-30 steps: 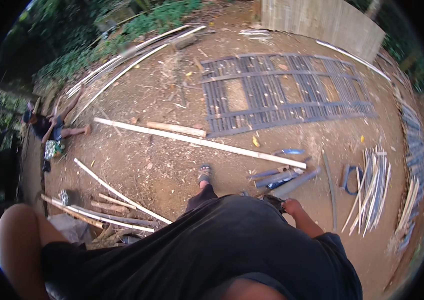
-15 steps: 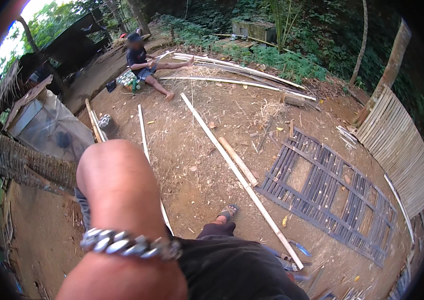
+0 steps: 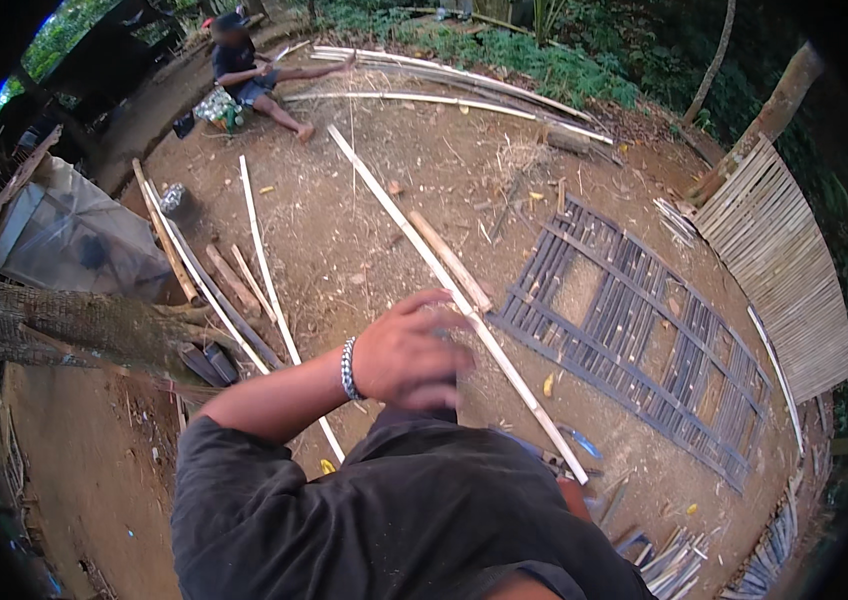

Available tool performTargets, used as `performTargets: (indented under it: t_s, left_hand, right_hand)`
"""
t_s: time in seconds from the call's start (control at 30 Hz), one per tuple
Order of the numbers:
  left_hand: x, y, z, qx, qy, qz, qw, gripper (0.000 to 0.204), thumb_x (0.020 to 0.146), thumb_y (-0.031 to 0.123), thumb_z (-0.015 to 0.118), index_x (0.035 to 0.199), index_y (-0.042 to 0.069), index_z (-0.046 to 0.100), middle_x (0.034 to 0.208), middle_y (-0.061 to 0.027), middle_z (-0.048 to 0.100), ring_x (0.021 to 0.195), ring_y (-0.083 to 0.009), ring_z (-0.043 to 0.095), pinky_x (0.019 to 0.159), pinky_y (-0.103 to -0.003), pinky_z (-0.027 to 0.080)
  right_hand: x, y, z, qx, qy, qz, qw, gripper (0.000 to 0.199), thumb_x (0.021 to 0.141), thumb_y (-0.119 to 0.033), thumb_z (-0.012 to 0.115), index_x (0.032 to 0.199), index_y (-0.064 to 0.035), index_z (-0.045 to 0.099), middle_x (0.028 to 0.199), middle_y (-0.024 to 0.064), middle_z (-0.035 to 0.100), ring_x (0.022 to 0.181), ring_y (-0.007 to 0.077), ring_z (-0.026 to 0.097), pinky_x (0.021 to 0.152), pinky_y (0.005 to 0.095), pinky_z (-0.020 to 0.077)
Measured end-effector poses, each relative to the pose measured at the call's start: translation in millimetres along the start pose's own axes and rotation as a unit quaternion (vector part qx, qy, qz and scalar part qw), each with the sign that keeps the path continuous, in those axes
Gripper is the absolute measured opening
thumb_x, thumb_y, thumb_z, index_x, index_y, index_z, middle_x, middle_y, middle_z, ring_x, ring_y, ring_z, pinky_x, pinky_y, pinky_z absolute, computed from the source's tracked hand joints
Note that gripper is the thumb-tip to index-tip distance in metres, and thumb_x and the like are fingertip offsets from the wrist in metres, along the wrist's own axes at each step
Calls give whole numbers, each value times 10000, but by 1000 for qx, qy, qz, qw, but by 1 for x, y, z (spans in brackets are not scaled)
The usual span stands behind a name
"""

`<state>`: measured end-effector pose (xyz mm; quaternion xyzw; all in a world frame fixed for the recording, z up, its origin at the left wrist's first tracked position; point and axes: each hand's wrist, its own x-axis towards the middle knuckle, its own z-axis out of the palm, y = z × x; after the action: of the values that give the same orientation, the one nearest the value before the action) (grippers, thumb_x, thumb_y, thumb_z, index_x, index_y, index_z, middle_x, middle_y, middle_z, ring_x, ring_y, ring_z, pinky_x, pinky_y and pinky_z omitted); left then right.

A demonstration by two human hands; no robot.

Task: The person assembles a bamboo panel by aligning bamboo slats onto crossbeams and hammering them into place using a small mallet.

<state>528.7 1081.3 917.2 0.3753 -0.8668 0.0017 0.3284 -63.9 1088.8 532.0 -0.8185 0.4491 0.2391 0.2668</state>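
Observation:
My left hand (image 3: 412, 352), with a silver chain bracelet (image 3: 348, 368) at the wrist, is raised in front of my dark shirt. Its fingers are apart and partly smeared by motion, and nothing shows in them. Behind it a long pale bamboo strip (image 3: 504, 365) lies slanting across the dirt; the hand overlaps it in view, and contact cannot be made out. My right hand (image 3: 576, 498) shows only in part at the strip's near end, beyond my shirt. Its fingers are blurred and hidden. A blue curved object (image 3: 581, 441) lies close by.
A dark slatted bamboo panel (image 3: 634, 335) lies at right, with a pale woven panel (image 3: 782, 270) leaning beyond it. A shorter bamboo piece (image 3: 449, 260) lies beside the strip. More poles (image 3: 444, 98) lie at the back near a seated person (image 3: 249, 75). A tree trunk (image 3: 64, 325) crosses at left.
My left arm, which was raised close in front of the view, has come down and its hand now shows. The view has tilted lower, so the ground things sit higher in it.

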Motion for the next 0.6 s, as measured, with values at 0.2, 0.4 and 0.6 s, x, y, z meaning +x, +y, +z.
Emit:
performTargets:
  t_s: [0.2, 0.4, 0.6]
  left_hand:
    - [-201, -36, 159, -119, -462, -558, 679, 720, 954, 587, 592, 1417, 35, 576, 1372, -244, 627, 1278, -406, 595, 1092, -464, 460]
    - [-386, -35, 244, -182, -572, -545, 585, 730, 991, 652, 462, 1352, 42, 637, 1297, -258, 667, 1251, -399, 622, 1066, -488, 469]
    - [-224, -123, 219, -221, -271, -664, 661, 788, 1007, 698, 386, 1245, 18, 704, 1184, -271, 711, 1195, -385, 661, 1021, -460, 490]
  right_hand:
    - [12, 30, 76, 36, 11, 47, 998, 432, 1005, -383, 485, 907, -24, 704, 982, 241, 702, 983, 446, 666, 817, 549, 512]
    - [10, -9, 60, 227, 20, 166, 959, 431, 953, -391, 508, 906, -14, 712, 995, 269, 692, 1011, 463, 651, 851, 541, 505]
    - [-13, -40, -18, 200, 8, 153, 968, 401, 953, -380, 533, 913, -32, 729, 975, 249, 707, 1001, 433, 673, 864, 524, 527]
